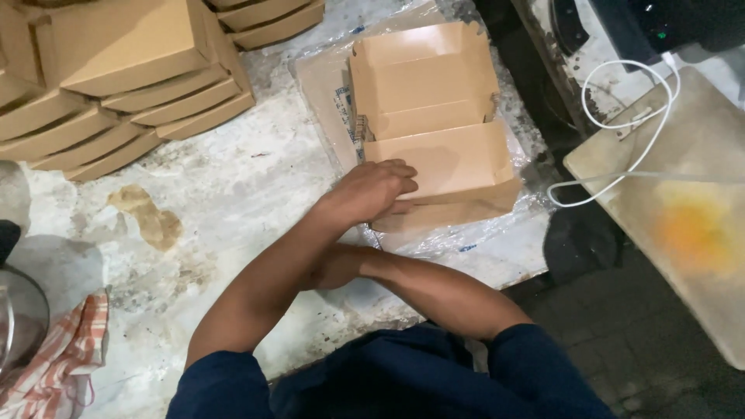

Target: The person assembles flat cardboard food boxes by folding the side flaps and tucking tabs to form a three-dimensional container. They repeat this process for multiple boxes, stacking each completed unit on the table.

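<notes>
A brown cardboard box [434,116], half folded with its flaps up, lies on a flat sheet of cardboard wrapped in clear plastic [326,85]. My left hand [371,191] rests on the box's near left corner, its fingers curled over the front flap's edge. My right forearm crosses under my left arm. My right hand [339,268] is almost wholly hidden beneath the left forearm, so its fingers do not show. Both sleeves are dark blue.
Stacks of finished flat brown boxes [132,70] fill the back left of the stained white table [233,186]. A red striped cloth [62,357] and a metal vessel [19,314] sit at the near left. To the right, a white cable [621,124] lies on a beige board [698,209].
</notes>
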